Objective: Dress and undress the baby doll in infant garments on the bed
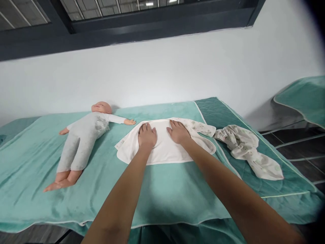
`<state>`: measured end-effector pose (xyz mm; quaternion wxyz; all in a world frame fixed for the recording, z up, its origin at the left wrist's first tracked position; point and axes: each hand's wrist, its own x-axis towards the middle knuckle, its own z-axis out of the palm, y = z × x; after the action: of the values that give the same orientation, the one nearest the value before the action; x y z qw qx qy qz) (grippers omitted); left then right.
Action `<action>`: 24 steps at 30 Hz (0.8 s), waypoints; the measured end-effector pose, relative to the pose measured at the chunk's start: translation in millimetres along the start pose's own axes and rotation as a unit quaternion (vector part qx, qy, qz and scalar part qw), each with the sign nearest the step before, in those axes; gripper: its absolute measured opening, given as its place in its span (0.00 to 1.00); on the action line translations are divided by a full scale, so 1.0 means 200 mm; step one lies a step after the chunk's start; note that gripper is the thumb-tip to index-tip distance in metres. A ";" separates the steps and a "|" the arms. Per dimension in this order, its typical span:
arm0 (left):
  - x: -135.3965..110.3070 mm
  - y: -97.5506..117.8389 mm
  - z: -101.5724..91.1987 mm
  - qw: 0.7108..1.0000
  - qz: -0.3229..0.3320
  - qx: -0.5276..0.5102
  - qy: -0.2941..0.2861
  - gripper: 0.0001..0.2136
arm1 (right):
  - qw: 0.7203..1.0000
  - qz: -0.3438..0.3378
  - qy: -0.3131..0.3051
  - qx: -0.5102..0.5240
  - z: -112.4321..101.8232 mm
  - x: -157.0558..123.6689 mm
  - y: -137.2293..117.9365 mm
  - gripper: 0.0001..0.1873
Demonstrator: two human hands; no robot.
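A white baby top point(167, 149) with a small print on its sleeves lies spread on the green bed cover. My left hand point(147, 136) rests flat on its left part, fingers stretched out. On the right part my right hand point(178, 131) lies flat too, its fingers pointing away from me. Neither hand grips the cloth. To the left a baby doll point(85, 135) in a pale body suit lies on its back, one arm reaching toward the top. Crumpled printed baby clothing point(245, 149) sits to the right, close to the top's right sleeve.
A green cover point(88, 203) is spread over the bed, with a darker quilted mat point(274, 186) at the right end. A white wall point(162, 74) and a dark window frame point(157, 25) stand behind. At the far right is a metal rack point(302, 144) with green cloth.
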<state>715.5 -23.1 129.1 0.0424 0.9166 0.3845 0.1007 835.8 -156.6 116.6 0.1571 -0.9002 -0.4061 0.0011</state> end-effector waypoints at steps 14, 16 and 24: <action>-0.02 0.01 0.00 1.000 -0.008 0.000 0.004 0.30 | 1.000 0.009 -0.004 0.016 -0.01 -0.01 0.00 0.34; -0.02 0.01 0.00 1.000 -0.008 -0.001 0.002 0.30 | 1.000 0.010 0.002 0.016 -0.02 -0.02 0.00 0.33; -0.06 0.00 -0.02 1.000 -0.005 -0.004 -0.002 0.29 | 0.999 0.011 0.039 0.007 -0.03 -0.04 -0.01 0.27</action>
<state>706.7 -30.9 130.6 0.0471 0.9146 0.3888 0.1004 830.2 -163.6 120.9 0.1789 -0.9031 -0.3894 -0.0292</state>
